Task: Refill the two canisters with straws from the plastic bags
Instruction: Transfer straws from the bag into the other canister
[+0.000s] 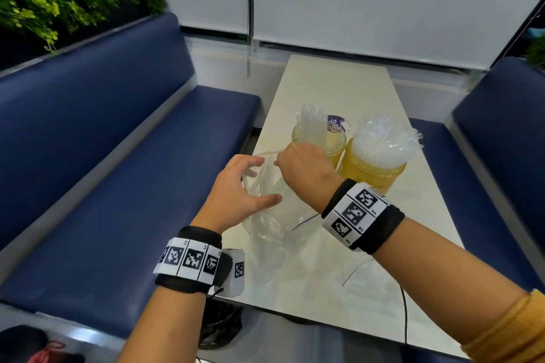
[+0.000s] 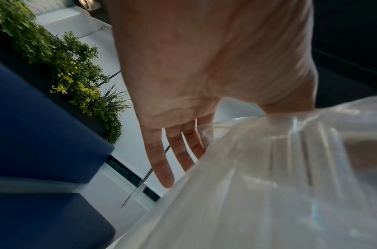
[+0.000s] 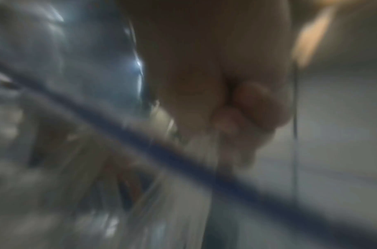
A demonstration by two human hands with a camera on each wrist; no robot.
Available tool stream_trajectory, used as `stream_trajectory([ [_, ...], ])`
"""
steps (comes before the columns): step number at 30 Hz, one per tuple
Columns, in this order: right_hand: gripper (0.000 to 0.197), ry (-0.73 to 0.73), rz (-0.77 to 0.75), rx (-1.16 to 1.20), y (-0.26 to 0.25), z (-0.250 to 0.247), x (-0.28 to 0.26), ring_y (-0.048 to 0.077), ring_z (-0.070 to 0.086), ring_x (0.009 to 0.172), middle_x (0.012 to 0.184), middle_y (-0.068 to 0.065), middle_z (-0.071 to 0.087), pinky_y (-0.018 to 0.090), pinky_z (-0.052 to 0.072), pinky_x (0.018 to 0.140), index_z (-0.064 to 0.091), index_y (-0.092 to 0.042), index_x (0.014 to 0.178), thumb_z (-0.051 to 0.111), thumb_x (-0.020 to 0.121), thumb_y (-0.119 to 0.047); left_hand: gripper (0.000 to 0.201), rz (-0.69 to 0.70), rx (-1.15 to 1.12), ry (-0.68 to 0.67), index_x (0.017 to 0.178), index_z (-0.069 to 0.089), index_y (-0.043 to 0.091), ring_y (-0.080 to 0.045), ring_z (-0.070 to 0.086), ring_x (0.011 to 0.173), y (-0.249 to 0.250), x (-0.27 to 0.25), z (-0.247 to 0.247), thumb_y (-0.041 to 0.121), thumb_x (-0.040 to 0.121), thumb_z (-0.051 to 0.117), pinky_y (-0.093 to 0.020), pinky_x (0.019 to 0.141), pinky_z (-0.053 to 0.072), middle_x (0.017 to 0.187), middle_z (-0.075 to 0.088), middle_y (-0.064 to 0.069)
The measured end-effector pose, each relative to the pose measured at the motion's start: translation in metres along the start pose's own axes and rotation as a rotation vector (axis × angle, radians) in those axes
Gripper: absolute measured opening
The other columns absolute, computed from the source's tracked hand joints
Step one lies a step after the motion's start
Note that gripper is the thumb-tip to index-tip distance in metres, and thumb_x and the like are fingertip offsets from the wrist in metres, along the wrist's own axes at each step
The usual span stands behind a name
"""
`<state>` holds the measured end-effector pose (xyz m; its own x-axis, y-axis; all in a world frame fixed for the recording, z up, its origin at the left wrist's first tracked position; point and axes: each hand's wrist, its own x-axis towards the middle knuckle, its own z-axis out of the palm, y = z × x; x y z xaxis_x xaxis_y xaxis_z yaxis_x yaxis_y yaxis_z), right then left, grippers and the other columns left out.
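Observation:
Two yellow see-through canisters stand on the white table. The left canister holds a few clear straws that lean left. The right canister is packed with straws. A clear plastic bag stands crumpled near the table's left edge. My left hand spreads its fingers against the bag, whose film drapes over the thumb side. My right hand is a fist in front of the left canister, pinching what looks like the bag's rim. The right wrist view is blurred and shows curled fingers.
Blue benches flank the table at left and right. A flat clear bag and a black cable lie near the front edge. A purple-labelled item sits behind the left canister. A black bag is under the table.

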<state>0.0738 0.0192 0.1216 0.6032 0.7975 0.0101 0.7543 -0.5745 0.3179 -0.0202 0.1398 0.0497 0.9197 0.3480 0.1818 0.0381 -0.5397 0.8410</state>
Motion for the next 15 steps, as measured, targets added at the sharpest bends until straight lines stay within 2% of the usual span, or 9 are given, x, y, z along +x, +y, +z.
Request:
stream_trajectory([
  [2,0.029,0.037,-0.043,0.004,-0.003,-0.019,0.001,0.026,0.066,0.107,0.118,0.008,0.065,0.03,0.051,0.082,0.065,-0.016,0.126,0.047,0.103,-0.015,0.081,-0.01,0.002,-0.012,0.132,0.055,0.032,0.014,0.05,0.107,0.002,0.002,0.0,0.049,0.06,0.091,-0.006,0.079,0.038,0.126,0.05,0.02],
  [4,0.028,0.117,-0.086,-0.024,-0.006,-0.037,0.004,0.027,0.066,0.106,0.118,0.009,0.065,0.03,0.05,0.079,0.065,-0.015,0.125,0.048,0.103,-0.014,0.079,-0.017,0.018,-0.02,0.125,0.055,0.036,0.008,0.053,0.105,0.003,0.005,0.001,0.054,0.057,0.091,-0.009,0.079,0.041,0.124,0.05,0.018],
  [6,0.024,0.189,-0.105,-0.028,-0.011,-0.051,0.008,0.027,0.067,0.1,0.111,0.008,0.065,0.03,0.045,0.071,0.068,-0.013,0.117,0.049,0.103,-0.016,0.072,-0.002,0.018,-0.008,0.115,0.054,0.041,-0.002,0.056,0.105,0.002,0.009,0.004,0.06,0.055,0.089,-0.019,0.084,0.049,0.121,0.052,0.015],
  [8,0.023,0.237,-0.117,-0.003,-0.017,-0.061,0.014,0.026,0.067,0.094,0.1,0.007,0.064,0.03,0.041,0.066,0.069,-0.012,0.111,0.048,0.104,-0.018,0.07,0.027,-0.023,0.019,0.112,0.056,0.036,-0.013,0.061,0.106,0.001,0.012,0.007,0.068,0.056,0.084,-0.038,0.089,0.055,0.12,0.057,0.009],
  [10,0.024,0.258,-0.139,0.029,-0.022,-0.065,0.019,0.025,0.067,0.092,0.089,0.005,0.053,0.029,0.041,0.065,0.069,-0.011,0.11,0.047,0.105,-0.022,0.062,0.053,-0.051,0.056,0.108,0.059,0.03,-0.02,0.063,0.1,0.003,0.013,0.009,0.067,0.063,0.079,-0.045,0.085,0.056,0.115,0.061,0.004],
  [12,0.035,0.276,-0.14,0.113,-0.025,-0.064,0.023,0.025,0.065,0.089,0.083,0.002,0.043,0.029,0.041,0.067,0.067,-0.01,0.105,0.041,0.106,-0.034,0.046,0.057,-0.055,0.082,0.103,0.06,0.026,-0.017,0.062,0.087,0.006,0.013,0.011,0.056,0.072,0.075,-0.041,0.075,0.055,0.105,0.061,0.01],
  [13,0.043,0.293,-0.124,0.192,-0.024,-0.06,0.023,0.024,0.063,0.084,0.079,0.0,0.042,0.029,0.043,0.066,0.065,-0.011,0.097,0.038,0.105,-0.044,0.036,0.057,-0.064,0.089,0.098,0.06,0.024,-0.013,0.058,0.076,0.006,0.012,0.011,0.049,0.078,0.075,-0.037,0.067,0.052,0.095,0.06,0.013],
  [15,0.056,0.364,-0.076,0.434,-0.022,-0.049,0.024,0.018,0.06,0.071,0.069,-0.005,0.048,0.03,0.049,0.062,0.059,-0.014,0.082,0.04,0.096,-0.065,0.02,0.063,-0.083,0.112,0.09,0.057,0.023,-0.006,0.045,0.058,0.006,0.012,0.011,0.033,0.087,0.074,-0.023,0.055,0.036,0.072,0.051,0.013],
])
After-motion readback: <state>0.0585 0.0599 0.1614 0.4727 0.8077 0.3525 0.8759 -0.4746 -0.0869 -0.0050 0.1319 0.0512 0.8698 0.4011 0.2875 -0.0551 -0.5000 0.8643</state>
